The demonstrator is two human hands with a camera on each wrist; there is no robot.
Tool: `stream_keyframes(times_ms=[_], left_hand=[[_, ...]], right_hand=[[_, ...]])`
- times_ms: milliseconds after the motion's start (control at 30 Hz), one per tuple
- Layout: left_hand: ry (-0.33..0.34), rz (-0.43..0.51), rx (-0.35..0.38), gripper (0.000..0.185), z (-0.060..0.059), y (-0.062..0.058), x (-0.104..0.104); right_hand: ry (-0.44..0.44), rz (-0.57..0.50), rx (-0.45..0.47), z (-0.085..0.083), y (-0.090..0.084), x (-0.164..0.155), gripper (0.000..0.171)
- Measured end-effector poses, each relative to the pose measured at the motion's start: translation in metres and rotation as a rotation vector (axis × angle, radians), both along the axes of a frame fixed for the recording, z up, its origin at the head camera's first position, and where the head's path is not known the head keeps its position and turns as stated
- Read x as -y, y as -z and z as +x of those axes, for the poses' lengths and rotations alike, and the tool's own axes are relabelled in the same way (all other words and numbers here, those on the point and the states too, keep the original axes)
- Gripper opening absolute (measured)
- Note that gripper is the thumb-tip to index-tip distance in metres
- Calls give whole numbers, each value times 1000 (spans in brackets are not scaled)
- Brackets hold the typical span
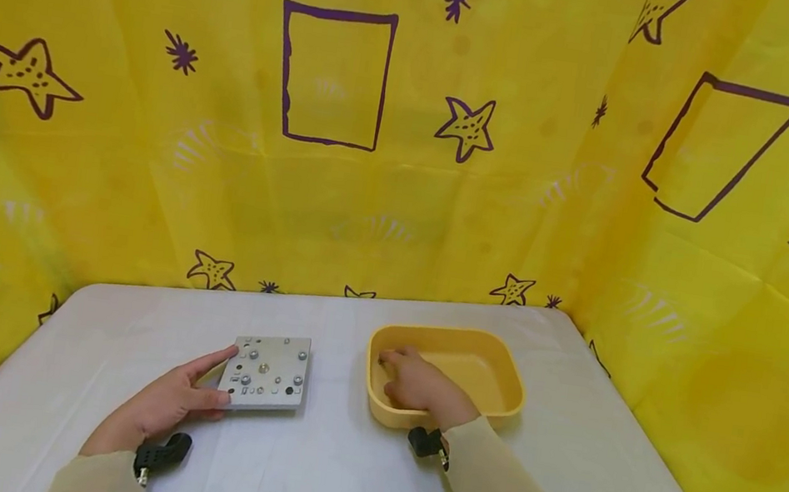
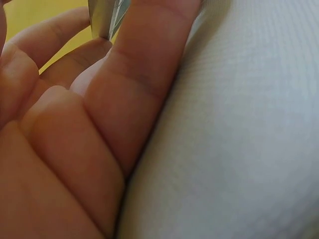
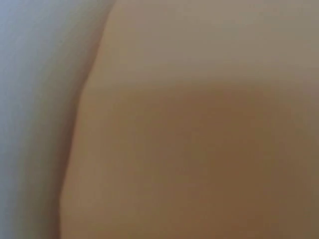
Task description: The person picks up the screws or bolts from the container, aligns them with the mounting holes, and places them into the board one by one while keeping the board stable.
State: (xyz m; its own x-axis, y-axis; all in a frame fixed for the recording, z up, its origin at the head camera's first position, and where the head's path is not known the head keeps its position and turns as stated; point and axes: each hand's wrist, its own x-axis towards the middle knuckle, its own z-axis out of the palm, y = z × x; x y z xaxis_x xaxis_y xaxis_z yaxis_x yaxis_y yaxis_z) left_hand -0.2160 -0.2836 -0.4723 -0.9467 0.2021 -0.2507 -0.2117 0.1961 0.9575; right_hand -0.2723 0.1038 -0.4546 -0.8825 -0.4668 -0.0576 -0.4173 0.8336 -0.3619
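Observation:
A square grey metal plate [image 1: 266, 373] with several screws and holes lies on the white table [image 1: 325, 472]. My left hand [image 1: 171, 404] holds its left edge, forefinger along the top corner and thumb at the near corner. In the left wrist view the plate's corner [image 2: 107, 20] sits between the fingers [image 2: 144, 74]. My right hand [image 1: 413, 381] reaches into the yellow tray [image 1: 499, 362], fingers curled down at its far left corner. Whatever is under those fingers is hidden. The right wrist view shows only the blurred tray wall [image 3: 199, 124].
Yellow cloth with purple stars and rectangles [image 1: 335, 78] walls in the table at the back and on both sides. Bare table surface lies between the plate and the tray and along the near edge.

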Motion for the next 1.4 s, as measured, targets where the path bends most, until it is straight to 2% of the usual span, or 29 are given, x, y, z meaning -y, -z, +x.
stream_keyframes(times_ms=[200,433,500,900,1100,1300,1400], left_hand=[[7,6,-8,93,1,1,1],[-2,2,0,93,3,3,1],[-6,-1,1,93,3,3,1],[13,4,-16,93,3,3,2],[32,16,-29,93,2,5,3],[22,19,-28,93,1,3,2],[18,14,-25,93,2,2,2]], right_hand=[[-40,-9,-43,2,-1,2,41],[-183,-64,-129,5,-4,2,25],[-189,-70,-134,6,-6,3,23],[-59,0,-63,7,-7,8,13],[0,-14,-7,11,-12,8,13],[40,28,-45,14,-18,6,16],[60,-3,-72,15,-23,3,17]])
